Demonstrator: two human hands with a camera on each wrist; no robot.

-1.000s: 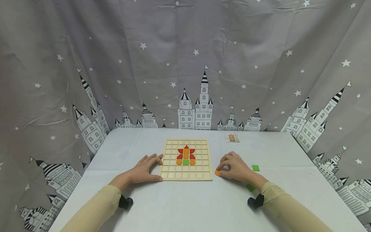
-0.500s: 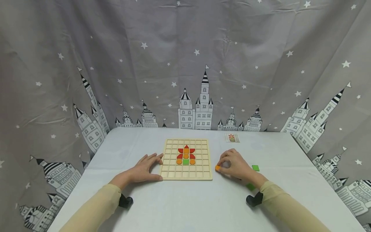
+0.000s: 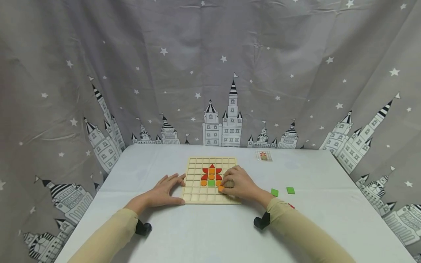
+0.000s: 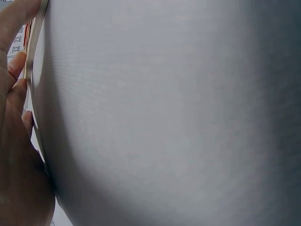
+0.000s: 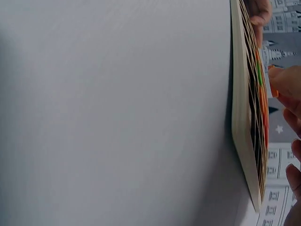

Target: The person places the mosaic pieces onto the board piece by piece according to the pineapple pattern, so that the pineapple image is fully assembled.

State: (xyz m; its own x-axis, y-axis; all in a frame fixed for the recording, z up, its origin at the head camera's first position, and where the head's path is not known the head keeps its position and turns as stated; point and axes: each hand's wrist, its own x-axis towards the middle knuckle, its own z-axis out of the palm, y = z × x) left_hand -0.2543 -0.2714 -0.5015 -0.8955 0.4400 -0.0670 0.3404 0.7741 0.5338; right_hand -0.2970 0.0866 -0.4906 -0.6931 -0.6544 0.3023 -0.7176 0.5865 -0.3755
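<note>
A pale wooden grid board [image 3: 194, 199] lies flat on the white table. Red, orange and green flat pieces form a figure in its middle, with a green square [image 3: 211, 183] in the lowest row. My right hand [image 3: 242, 185] is over the board's right half and pinches an orange disc [image 3: 220, 189] between thumb and fingertips. In the right wrist view this disc [image 5: 273, 82] shows above the board's surface. My left hand [image 3: 162, 193] rests at the board's left edge, thumb and fingers spread along it. The left wrist view catches that board edge [image 4: 33, 56] beside the fingers.
Right of the board lie two loose green squares [image 3: 290, 190] and a red piece [image 3: 291, 206], partly hidden by the right sleeve. A small pattern card [image 3: 264, 156] lies at the back right. A grey curtain [image 3: 210, 73] with castles hangs behind the table.
My right hand has lifted the orange disc from the table and carried it left over the board. Loose pieces once hidden by that arm now show. My left hand has stayed put.
</note>
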